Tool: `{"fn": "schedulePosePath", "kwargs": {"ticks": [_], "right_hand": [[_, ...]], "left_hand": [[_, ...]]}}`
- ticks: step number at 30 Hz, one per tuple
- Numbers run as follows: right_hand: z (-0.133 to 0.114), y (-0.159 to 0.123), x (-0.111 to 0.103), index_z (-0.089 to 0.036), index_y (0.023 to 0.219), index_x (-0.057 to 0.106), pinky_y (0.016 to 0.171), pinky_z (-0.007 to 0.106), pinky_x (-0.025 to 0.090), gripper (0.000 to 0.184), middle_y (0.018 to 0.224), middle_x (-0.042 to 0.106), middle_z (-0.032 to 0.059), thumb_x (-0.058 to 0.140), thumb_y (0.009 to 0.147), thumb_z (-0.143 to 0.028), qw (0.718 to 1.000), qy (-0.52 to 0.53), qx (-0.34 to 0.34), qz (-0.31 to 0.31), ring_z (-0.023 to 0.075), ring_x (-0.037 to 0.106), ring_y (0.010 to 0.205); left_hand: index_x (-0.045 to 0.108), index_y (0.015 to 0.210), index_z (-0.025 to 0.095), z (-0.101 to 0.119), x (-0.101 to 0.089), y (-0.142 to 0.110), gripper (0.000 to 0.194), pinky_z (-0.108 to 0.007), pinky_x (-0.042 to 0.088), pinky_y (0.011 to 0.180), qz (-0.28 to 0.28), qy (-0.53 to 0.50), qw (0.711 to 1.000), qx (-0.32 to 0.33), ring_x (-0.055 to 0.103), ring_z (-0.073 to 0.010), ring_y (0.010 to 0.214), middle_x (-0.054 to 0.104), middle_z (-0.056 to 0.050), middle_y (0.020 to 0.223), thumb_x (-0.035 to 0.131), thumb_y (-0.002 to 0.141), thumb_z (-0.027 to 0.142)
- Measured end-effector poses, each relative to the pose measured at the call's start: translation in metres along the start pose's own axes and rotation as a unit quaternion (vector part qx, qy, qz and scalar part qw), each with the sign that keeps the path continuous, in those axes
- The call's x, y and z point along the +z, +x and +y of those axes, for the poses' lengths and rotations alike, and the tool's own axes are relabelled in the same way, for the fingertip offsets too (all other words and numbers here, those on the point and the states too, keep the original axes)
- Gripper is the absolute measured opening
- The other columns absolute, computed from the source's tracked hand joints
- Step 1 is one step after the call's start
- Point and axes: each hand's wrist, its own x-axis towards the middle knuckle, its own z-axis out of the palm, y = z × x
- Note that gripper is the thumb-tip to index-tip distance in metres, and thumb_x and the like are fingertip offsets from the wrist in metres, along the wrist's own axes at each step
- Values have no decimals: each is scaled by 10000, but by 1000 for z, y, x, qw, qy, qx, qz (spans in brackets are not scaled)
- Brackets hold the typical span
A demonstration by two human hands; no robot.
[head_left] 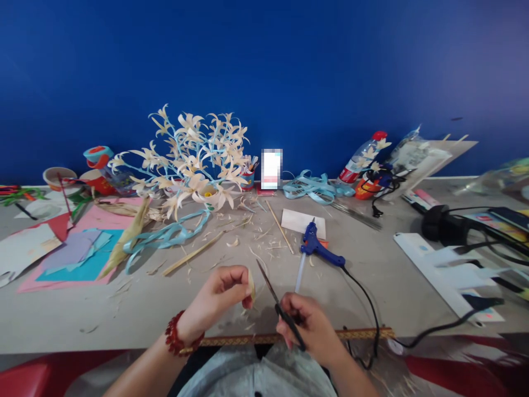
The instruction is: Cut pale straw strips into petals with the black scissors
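Observation:
Above the front part of the table, my left hand (229, 289) pinches a small pale strip of husk (251, 284) between thumb and fingers. My right hand (303, 320) is closed around black-handled scissors (270, 286), whose blades point up and away, close to the strip but apart from it. The blades look shut or nearly so. Beyond my right hand lies a blue glue gun (320, 246) with a whitish glue stick (301, 271) in its back end. Pale husk scraps (233, 242) litter the table in front of both hands.
Husk flowers (194, 165) on blue stems stand at the back left. Coloured paper (74, 270) and a dried husk (128, 237) lie left. Blue ribbon (309, 187) and a tilted bottle (359, 157) are at the back. A white power strip (430, 275) with cables sits right.

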Motion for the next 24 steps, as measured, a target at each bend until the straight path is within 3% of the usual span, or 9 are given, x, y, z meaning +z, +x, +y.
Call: {"fn": "schedulePosePath", "kwargs": {"ticks": [6,12,19,24], "right_hand": [[-27,14,6,-200,918,563,616,261,450,334,869,648,40,772,730,-381,993,47,-95,59,164,577,716],[-39,39,19,-198,835,546,599,245,422,319,729,619,-20,806,654,-236,991,47,-88,85,138,544,645],[-41,40,15,-200,798,519,594,227,412,358,716,583,-37,828,643,-295,993,67,-76,63,118,525,632],[-29,27,4,-198,746,461,505,205,332,512,616,490,-72,793,657,-577,996,56,-16,-60,80,467,522]], "left_hand": [[542,658,157,4,4,1,240,-240,404,650,-16,119,993,-1,538,-131,633,607,-15,636,551,842,310],[572,666,161,5,7,0,151,-223,392,672,8,293,955,35,542,-127,661,613,8,655,559,809,207],[519,636,172,3,3,-1,241,-223,413,671,12,211,977,40,554,-134,652,605,-1,640,503,861,256],[516,638,169,2,-1,-3,291,-229,395,669,18,190,979,76,524,-128,646,571,-4,642,488,894,305]]}}
